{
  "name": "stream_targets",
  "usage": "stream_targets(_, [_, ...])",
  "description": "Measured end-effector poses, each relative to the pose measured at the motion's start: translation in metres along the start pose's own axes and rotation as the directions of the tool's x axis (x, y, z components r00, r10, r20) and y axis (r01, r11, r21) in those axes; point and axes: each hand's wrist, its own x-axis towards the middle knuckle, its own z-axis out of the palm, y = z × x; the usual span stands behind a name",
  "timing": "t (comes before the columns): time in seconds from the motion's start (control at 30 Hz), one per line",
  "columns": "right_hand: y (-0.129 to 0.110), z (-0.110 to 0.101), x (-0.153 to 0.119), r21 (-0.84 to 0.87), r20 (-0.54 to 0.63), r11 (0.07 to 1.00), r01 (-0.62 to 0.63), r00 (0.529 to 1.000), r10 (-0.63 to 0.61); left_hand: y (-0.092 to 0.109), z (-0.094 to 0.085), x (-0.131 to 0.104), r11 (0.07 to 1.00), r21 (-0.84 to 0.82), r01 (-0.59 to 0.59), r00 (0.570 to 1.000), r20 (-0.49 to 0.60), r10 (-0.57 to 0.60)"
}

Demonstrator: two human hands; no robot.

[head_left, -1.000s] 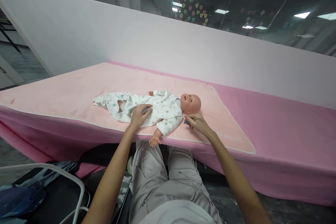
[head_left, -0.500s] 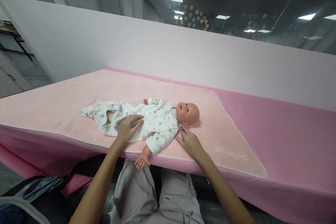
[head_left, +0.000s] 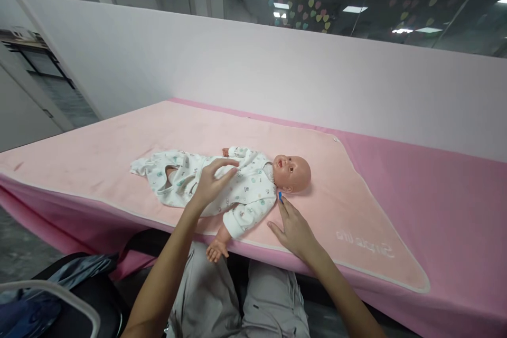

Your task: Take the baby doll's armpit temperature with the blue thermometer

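A baby doll point(head_left: 293, 173) lies on its back on a peach mat point(head_left: 348, 211), its head towards the right. It wears a white patterned romper point(head_left: 249, 184), and one bare doll hand point(head_left: 217, 250) hangs over the near edge. Over the romper's middle is my left hand point(head_left: 214, 182), thumb and fingers apart and nothing visible in it. My right hand point(head_left: 293, 226) rests on the mat beside the doll's shoulder, fingers extended and thumb spread. A small blue spot point(head_left: 280, 196) shows at its fingertips; I cannot make out what it is.
A pink cloth point(head_left: 455, 211) covers the table under the mat. Behind the table runs a white partition point(head_left: 277, 68) with dark glass above. A dark chair with a metal armrest point(head_left: 59, 290) stands at the lower left.
My left hand has lifted and opened over the romper, moving towards the doll's chest. My right hand has flattened, its fingers straighter. The whole view has shifted slightly.
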Motion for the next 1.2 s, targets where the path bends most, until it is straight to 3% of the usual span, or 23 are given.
stream_targets(0.1, [-0.006,-0.006,0.003,0.027,-0.052,0.998,-0.052,0.997,0.053,0.009,0.024,0.03,0.993,0.067,-0.099,0.977,0.197,0.084])
stream_targets(0.23, [-0.018,-0.019,0.022,0.115,-0.247,0.983,-0.142,0.955,0.166,-0.006,0.05,0.051,0.999,0.043,0.009,0.882,0.47,-0.028])
stream_targets(0.4, [-0.033,-0.025,0.078,0.214,-0.41,0.976,-0.05,0.902,0.136,-0.026,0.053,0.048,0.991,-0.121,0.054,0.874,0.486,0.012])
stream_targets(0.57, [-0.037,-0.006,0.124,0.263,-0.49,0.963,0.062,0.868,0.078,-0.031,0.053,0.044,0.974,-0.224,0.042,0.891,0.45,0.064])
stream_targets(0.77, [-0.038,0.016,0.123,0.324,-0.599,0.934,0.149,0.796,0.08,-0.031,0.053,0.045,0.967,-0.25,0.047,0.886,0.457,0.075])
stream_targets(1.03, [-0.038,0.025,0.122,0.402,-0.693,0.89,0.214,0.706,0.143,-0.033,0.054,0.047,0.934,-0.321,0.158,0.864,0.502,0.026])
stream_targets(1.2, [-0.036,0.026,0.124,0.386,-0.68,0.903,0.189,0.72,0.141,-0.037,0.055,0.047,0.903,-0.375,0.209,0.876,0.483,-0.002])
